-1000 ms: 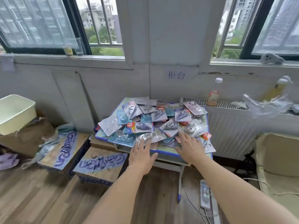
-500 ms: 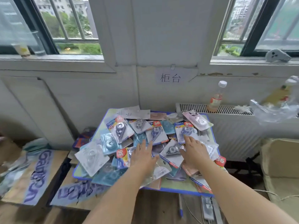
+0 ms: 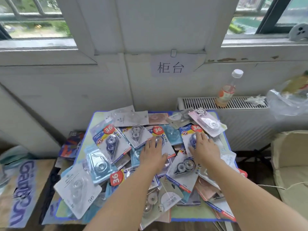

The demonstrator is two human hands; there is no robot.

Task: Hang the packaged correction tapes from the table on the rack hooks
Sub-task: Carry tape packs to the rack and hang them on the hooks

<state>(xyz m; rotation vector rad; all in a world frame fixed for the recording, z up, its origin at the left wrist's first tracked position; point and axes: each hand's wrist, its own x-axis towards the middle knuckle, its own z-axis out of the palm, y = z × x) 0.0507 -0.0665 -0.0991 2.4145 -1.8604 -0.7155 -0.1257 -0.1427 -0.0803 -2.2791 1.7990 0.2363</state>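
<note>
Clear-blister correction tape packs (image 3: pixel 110 144) show blue, teal, pink and grey cards. Several carry red round "36" stickers (image 3: pixel 108 129). The pale green surface (image 3: pixel 188 213) has a blue edge.

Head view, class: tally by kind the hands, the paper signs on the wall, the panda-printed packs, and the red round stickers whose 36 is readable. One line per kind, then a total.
Hands: 2
Paper signs on the wall: 1
Panda-printed packs: 1
Red round 36 stickers: 4
Total: 8
</note>
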